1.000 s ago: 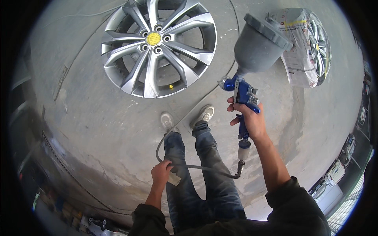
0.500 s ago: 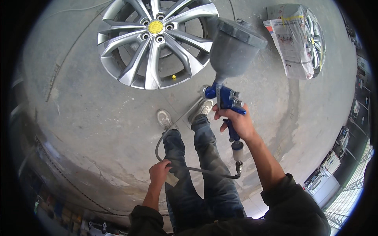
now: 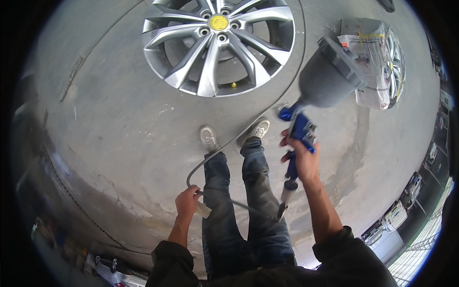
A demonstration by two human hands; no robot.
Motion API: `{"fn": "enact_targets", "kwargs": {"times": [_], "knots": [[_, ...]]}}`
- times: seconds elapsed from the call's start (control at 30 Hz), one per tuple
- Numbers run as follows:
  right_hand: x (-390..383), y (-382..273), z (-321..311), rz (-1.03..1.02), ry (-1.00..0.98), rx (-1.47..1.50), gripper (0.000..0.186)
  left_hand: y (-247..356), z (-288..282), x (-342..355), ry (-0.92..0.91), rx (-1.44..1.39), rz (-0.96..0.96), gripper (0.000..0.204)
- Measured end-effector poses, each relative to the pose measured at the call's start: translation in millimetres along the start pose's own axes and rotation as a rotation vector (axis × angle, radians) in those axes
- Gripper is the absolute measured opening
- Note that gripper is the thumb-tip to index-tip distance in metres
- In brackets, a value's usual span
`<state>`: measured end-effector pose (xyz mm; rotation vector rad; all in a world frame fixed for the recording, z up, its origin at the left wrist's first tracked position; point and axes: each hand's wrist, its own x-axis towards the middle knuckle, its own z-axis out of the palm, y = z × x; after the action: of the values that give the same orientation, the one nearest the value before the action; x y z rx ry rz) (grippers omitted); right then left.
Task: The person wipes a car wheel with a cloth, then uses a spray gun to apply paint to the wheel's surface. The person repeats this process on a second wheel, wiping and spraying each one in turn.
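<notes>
My right hand (image 3: 306, 160) is closed around the handle of a blue spray gun (image 3: 302, 128). A large grey paint cup (image 3: 330, 74) with a lid sits on top of the gun, tilted to the right. Below the handle, a grey air hose (image 3: 246, 207) joins the gun's lower end. My left hand (image 3: 186, 203) grips that hose in front of my left leg. A pale beige flat piece (image 3: 203, 210) shows beside its fingers; whether I hold it is unclear. Ahead lies a silver alloy wheel (image 3: 209, 74) with a yellow centre cap (image 3: 219, 22), apart from the gun.
At the right stands another wheel (image 3: 395, 64) partly wrapped in newspaper (image 3: 375, 91). The hose runs across the concrete floor (image 3: 119, 124), past my shoes (image 3: 209, 137) and along the silver wheel's right side. Parked cars (image 3: 397, 215) show at the far right.
The spray gun has swung right and slightly down, its cup tilting more to the right. My left hand has shifted slightly left and up with the hose. The wheels sit farther right in view.
</notes>
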<state>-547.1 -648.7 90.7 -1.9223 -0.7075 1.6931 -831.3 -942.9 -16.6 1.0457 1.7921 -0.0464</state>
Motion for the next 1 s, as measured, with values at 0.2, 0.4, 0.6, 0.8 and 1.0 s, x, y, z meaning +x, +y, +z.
{"fn": "enact_targets", "kwargs": {"times": [0.2,0.4,0.6,0.8,1.0], "knots": [[-22.9,21.3,57.9,0.047,-0.014,0.037,0.026,-58.9,-3.8,-27.0,0.022,-0.004,-0.077,0.027],[-21.7,35.8,107.4,0.113,-0.087,0.107,0.023,-108.4,-16.0,-34.1,0.065,0.04,-0.182,0.028],[-29.4,27.9,134.7,0.092,-0.152,0.192,0.021,-137.9,-30.9,-40.4,0.024,0.042,-0.236,0.028],[-46.9,36.5,117.9,-0.094,0.248,0.075,0.02,-130.2,-22.2,-34.4,0.083,-0.03,-0.21,0.025],[-46.2,38.3,150.6,0.009,0.152,0.031,0.022,-144.8,-21.0,-27.5,0.115,-0.051,-0.223,0.026]]}}
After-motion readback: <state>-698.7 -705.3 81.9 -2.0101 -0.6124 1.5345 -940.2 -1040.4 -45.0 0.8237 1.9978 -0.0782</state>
